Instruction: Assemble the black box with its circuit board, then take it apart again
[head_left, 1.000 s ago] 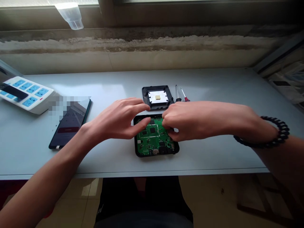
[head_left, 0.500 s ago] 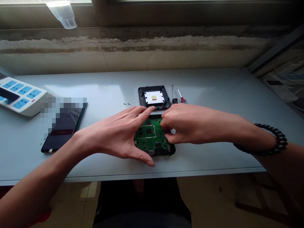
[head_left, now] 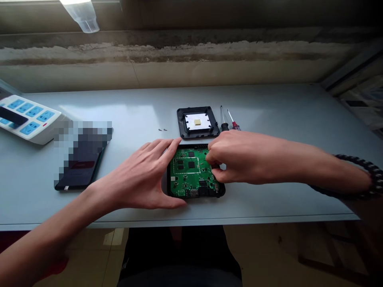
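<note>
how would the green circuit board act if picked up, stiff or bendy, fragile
The circuit board looks flat and unbent, so it's probably stiff. Its exposed chips suggest it's fragile if pressed on top. It sits inside the black case, so both might lift together.

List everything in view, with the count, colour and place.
circuit board: one, green, in casing
casing: one, black, between hands
cover: one, black, beyond the casing
pad: one, yellow, on cover's white plate
screwdrivers: two, black- and red-handled, right of cover
screws: two, dark, left of cover
smartphone: one, dark, left side
power strip: one, white and blue, far left
bar: one, black, on power strip
container: one, translucent, upper left
table: one, pale, under these
object: one, red, lower left
bracelet: one, black, right wrist
trousers: one pair, black, bottom
left hand: one, bare, casing's left side
right hand: one, bare, board's right side
</note>
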A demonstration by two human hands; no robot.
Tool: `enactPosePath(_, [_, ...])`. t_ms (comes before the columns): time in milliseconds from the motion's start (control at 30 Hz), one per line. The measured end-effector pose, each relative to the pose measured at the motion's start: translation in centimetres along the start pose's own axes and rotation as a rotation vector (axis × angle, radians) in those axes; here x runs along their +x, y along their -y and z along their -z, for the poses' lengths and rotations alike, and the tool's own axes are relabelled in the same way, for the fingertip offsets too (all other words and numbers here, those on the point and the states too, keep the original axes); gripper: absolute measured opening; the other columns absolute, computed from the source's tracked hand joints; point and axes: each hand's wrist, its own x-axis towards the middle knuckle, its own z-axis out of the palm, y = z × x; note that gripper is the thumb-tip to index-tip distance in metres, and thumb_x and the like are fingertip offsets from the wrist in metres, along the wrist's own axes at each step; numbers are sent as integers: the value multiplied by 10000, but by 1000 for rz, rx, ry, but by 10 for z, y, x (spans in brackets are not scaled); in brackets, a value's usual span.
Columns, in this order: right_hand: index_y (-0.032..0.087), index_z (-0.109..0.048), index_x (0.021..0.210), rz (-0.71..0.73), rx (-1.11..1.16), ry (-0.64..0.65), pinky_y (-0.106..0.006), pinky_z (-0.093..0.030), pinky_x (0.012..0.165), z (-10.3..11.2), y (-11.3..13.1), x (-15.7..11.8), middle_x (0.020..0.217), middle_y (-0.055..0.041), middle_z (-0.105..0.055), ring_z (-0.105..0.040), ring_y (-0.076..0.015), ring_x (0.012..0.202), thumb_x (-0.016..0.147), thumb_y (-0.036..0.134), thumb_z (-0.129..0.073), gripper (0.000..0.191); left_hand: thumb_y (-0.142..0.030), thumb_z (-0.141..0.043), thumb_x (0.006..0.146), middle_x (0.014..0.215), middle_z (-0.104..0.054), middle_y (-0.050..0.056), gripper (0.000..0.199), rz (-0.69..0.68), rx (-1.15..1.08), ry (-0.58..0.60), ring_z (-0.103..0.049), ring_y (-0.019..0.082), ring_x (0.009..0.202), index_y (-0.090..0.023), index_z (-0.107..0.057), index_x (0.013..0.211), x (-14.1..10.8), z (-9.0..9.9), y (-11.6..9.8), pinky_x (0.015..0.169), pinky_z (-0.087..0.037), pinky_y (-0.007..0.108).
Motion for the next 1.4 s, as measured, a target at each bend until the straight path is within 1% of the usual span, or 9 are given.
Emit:
enactPosePath(133, [155, -371, 556, -19, -46, 77, -298, -135, 494, 6, 5, -1, 511, 30, -328, -232, -71, 496, 742, 119, -565, 271, -726, -777, 760, 1479, -551, 340, 1231, -18, -74, -21, -535, 470, 1387, 57, -321, 1594, 1, -5, 4, 1151, -489, 571])
enactPosePath(267, [151, -372, 549, -44, -25, 105, -289, -122, 483, 8, 9, -1, 491, 38, -300, -211, -62, 480, 737, 122, -583, 284, -718, -781, 756, 1460, -564, 341, 1255, -27, -118, -36, -541, 467, 1370, 50, -283, 1615, -1, -8, 6, 1124, -505, 583])
enactPosePath(467, [137, -479, 523, 12, 20, 6, -278, -141, 557, 0, 5, -4, 507, 50, -419, -262, -36, 498, 743, 116, -631, 268, -701, -771, 771, 1451, -568, 346, 1244, -40, -129, -51, -548, 472, 1350, 47, -259, 1624, -3, -10, 6, 1094, -522, 594])
enactPosePath(633, [145, -478, 520, 57, 19, -76, -286, -149, 567, -2, 3, -6, 496, 45, -437, -279, -48, 488, 758, 140, -636, 286, -713, -770, 770, 1457, -564, 328, 1255, -49, -109, -69, -549, 455, 1353, 32, -245, 1633, -3, -12, 7, 1117, -516, 553])
enactPosePath(767, [149, -490, 540, 19, -5, -69, -285, -197, 581, 1, 8, -8, 494, 30, -460, -339, -67, 507, 762, 142, -643, 270, -688, -786, 767, 1464, -553, 340, 1266, -50, -111, -70, -540, 466, 1365, 44, -229, 1637, -4, -12, 7, 1115, -517, 562])
enactPosePath(867, [147, -467, 551, -45, -54, -15, -284, -225, 589, 6, 13, -9, 502, 18, -466, -344, -80, 529, 772, 137, -639, 280, -678, -790, 767, 1476, -543, 349, 1255, -50, -112, -74, -536, 473, 1372, 51, -245, 1630, -3, -12, 7, 1111, -522, 569])
enactPosePath(1067, [142, -477, 576, -96, -151, 18, -285, -218, 599, 10, 21, -12, 560, -3, -503, -340, -83, 554, 808, 113, -608, 268, -677, -795, 765, 1475, -543, 362, 1261, -50, -114, -76, -543, 478, 1366, 74, -254, 1621, -4, -11, 7, 1118, -521, 573])
enactPosePath(1267, [153, -523, 588, -79, -156, -48, -306, -176, 583, 12, 21, -21, 591, -9, -526, -286, -87, 540, 804, 82, -609, 243, -700, -778, 790, 1522, -532, 324, 1260, -52, -137, -86, -531, 469, 1403, -6, -198, 1668, -5, -12, 8, 1145, -508, 577])
enactPosePath(1400, [155, -519, 582, -57, -138, -64, -310, -163, 575, 14, 20, -23, 580, -7, -514, -263, -83, 530, 785, 58, -606, 241, -851, -730, 780, 1608, -460, 316, 1343, -66, -184, -107, -469, 487, 1488, -88, -125, 1705, -6, -16, 10, 1194, -473, 610])
